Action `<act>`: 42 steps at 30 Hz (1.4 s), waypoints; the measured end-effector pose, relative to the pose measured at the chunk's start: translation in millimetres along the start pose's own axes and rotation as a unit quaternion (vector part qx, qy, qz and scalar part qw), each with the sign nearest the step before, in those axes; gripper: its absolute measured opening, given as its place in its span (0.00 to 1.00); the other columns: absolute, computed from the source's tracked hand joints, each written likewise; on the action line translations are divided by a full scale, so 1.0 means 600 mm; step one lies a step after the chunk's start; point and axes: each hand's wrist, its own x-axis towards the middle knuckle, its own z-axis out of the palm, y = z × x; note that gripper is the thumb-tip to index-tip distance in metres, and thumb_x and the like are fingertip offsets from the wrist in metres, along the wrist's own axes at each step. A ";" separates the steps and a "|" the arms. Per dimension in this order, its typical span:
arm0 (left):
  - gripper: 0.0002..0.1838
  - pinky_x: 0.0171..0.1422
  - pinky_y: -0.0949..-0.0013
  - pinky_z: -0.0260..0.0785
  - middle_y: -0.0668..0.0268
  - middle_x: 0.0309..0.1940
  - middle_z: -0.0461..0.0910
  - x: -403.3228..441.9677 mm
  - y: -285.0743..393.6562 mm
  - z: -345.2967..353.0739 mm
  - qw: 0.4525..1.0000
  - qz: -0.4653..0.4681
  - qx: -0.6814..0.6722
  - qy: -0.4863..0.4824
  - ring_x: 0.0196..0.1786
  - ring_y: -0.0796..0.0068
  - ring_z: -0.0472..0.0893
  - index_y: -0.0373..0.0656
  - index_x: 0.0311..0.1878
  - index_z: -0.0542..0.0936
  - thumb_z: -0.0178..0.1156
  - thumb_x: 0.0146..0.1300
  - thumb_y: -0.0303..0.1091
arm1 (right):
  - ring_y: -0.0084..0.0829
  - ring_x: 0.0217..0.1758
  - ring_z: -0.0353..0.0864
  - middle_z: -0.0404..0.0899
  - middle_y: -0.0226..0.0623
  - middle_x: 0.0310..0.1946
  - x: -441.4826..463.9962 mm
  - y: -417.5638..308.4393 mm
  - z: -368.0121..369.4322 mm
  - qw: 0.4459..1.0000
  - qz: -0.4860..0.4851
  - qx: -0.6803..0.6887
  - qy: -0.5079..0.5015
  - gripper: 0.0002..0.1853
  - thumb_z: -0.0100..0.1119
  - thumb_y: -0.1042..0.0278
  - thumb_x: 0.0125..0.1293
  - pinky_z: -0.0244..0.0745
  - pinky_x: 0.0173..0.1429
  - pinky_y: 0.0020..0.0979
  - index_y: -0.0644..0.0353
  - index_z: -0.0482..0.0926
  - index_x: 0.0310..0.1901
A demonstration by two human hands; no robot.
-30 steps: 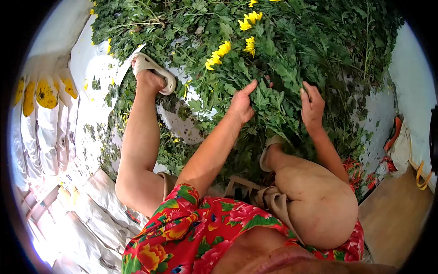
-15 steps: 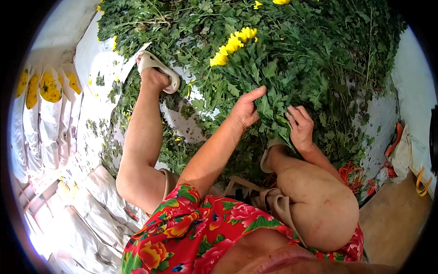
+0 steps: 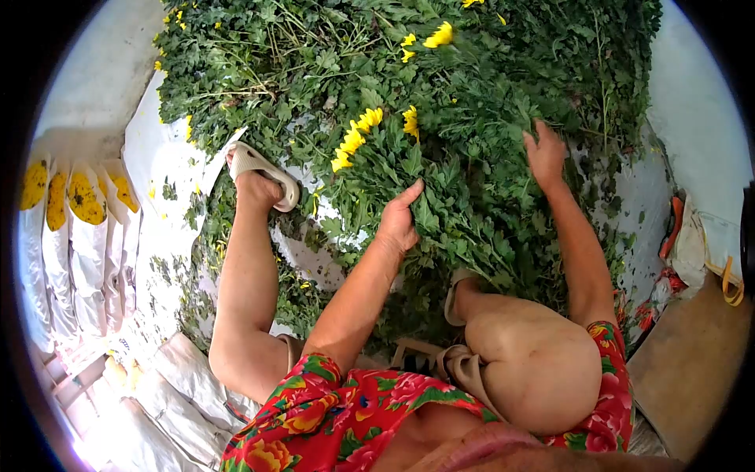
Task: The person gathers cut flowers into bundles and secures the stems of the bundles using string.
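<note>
My left hand (image 3: 399,218) is wrapped round the leafy stems of a bunch of yellow flowers (image 3: 352,143), thumb on top and other fingers hidden beneath the leaves. The blooms point up and to the left, and the stems run down to the right toward my knee. Farther right, my right hand (image 3: 544,154) reaches into the pile of green stems (image 3: 582,71), its fingers bent at the leaves. Whether it grips a stem is hidden. Another yellow bloom (image 3: 439,35) lies higher in the pile.
White-wrapped flower bundles (image 3: 86,259) line the left side, with more wrapped bundles (image 3: 189,377) at the lower left. My sandalled foot (image 3: 263,181) rests beside the pile. Red ties (image 3: 646,315) and a red-handled tool (image 3: 673,224) lie at the right.
My right hand has moved away from the bunch, up and right into the pile. My left hand has moved slightly down and left with the flowers. The view has shifted a little.
</note>
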 end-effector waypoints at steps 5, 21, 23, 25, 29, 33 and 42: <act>0.23 0.64 0.53 0.73 0.53 0.57 0.78 -0.014 0.014 0.004 0.999 0.027 -0.016 0.027 0.57 0.56 0.80 0.35 0.63 0.72 0.56 0.71 0.39 | 0.46 0.59 0.77 0.74 0.46 0.62 -0.090 -0.073 -0.066 0.969 -0.045 0.216 0.107 0.23 0.54 0.56 0.74 0.77 0.57 0.48 0.57 0.73 0.65; 0.24 0.66 0.53 0.70 0.56 0.56 0.79 -0.028 0.000 -0.035 0.998 0.042 -0.051 0.017 0.56 0.57 0.80 0.36 0.61 0.73 0.60 0.67 0.40 | 0.35 0.44 0.77 0.77 0.44 0.42 -0.280 -0.145 -0.050 0.881 -0.161 0.422 -0.142 0.18 0.59 0.73 0.69 0.73 0.48 0.33 0.73 0.73 0.57; 0.24 0.67 0.52 0.69 0.55 0.57 0.78 -0.038 0.002 -0.029 0.996 0.040 -0.080 0.016 0.58 0.56 0.79 0.36 0.62 0.73 0.59 0.67 0.38 | 0.40 0.44 0.80 0.79 0.47 0.43 -0.279 -0.140 -0.047 0.875 -0.168 0.418 -0.178 0.17 0.59 0.72 0.68 0.75 0.47 0.37 0.72 0.75 0.55; 0.24 0.67 0.51 0.69 0.55 0.58 0.78 -0.040 0.003 -0.033 0.995 0.050 -0.047 0.070 0.59 0.55 0.78 0.36 0.63 0.72 0.59 0.67 0.38 | 0.48 0.43 0.81 0.79 0.50 0.44 -0.279 -0.142 -0.037 0.868 -0.189 0.426 -0.171 0.17 0.61 0.72 0.66 0.76 0.45 0.41 0.70 0.76 0.55; 0.25 0.66 0.51 0.69 0.55 0.57 0.79 -0.029 0.004 -0.038 0.993 0.029 0.028 0.110 0.58 0.55 0.79 0.36 0.62 0.74 0.61 0.65 0.39 | 0.54 0.42 0.80 0.79 0.51 0.42 -0.267 -0.153 -0.057 0.884 -0.241 0.351 -0.190 0.19 0.62 0.71 0.63 0.76 0.43 0.45 0.66 0.77 0.55; 0.25 0.66 0.51 0.68 0.58 0.54 0.80 -0.032 0.010 -0.027 0.978 0.012 0.045 0.202 0.56 0.57 0.79 0.38 0.58 0.76 0.64 0.62 0.42 | 0.51 0.46 0.80 0.80 0.48 0.42 -0.213 -0.169 -0.098 0.878 -0.310 0.222 -0.289 0.20 0.64 0.60 0.62 0.76 0.51 0.45 0.64 0.80 0.51; 0.23 0.64 0.50 0.71 0.58 0.52 0.81 -0.007 -0.013 -0.121 0.988 0.024 -0.049 0.145 0.54 0.57 0.80 0.38 0.56 0.77 0.62 0.64 0.44 | 0.45 0.65 0.66 0.71 0.44 0.59 0.040 -0.080 -0.004 0.962 -0.243 -0.126 -0.014 0.27 0.61 0.68 0.65 0.59 0.71 0.46 0.58 0.69 0.66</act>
